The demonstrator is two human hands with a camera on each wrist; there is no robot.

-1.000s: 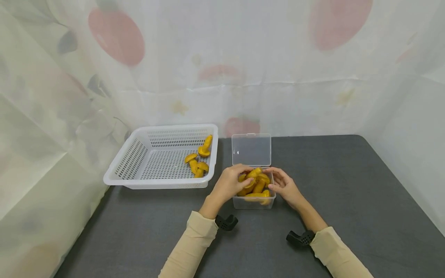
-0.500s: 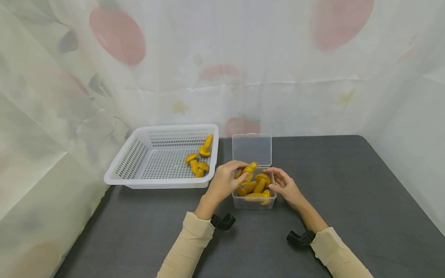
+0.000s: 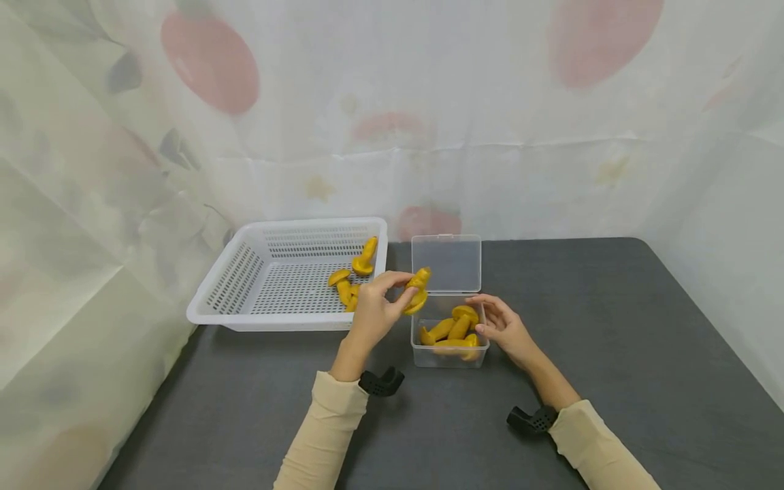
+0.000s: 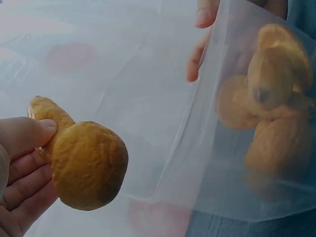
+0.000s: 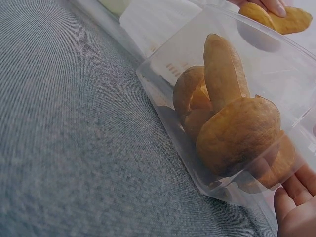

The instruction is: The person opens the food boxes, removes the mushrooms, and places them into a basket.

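Note:
My left hand (image 3: pixel 381 306) pinches a yellow-brown mushroom (image 3: pixel 419 291) by its stem, cap downward, between the basket and a clear plastic box (image 3: pixel 450 359). In the left wrist view, the thumb presses the stem of that mushroom (image 4: pixel 90 165). The box stands with its hinged lid (image 3: pixel 446 264) raised, holding several mushrooms (image 3: pixel 458 328). My right hand (image 3: pixel 507 328) rests against the box's right side with relaxed fingers. In the right wrist view its fingers (image 5: pixel 298 185) lie by the outer wall, partly seen through the plastic.
A white perforated basket (image 3: pixel 269 318) stands left of the box, with several mushrooms (image 3: pixel 365 257) along its right side. A dark grey cloth (image 3: pixel 588 327) covers the table. Printed curtains (image 3: pixel 490 177) hang behind and at the left.
My left hand has lifted a mushroom out of the box and moved left with it, to beside the basket. My right hand stays at the box.

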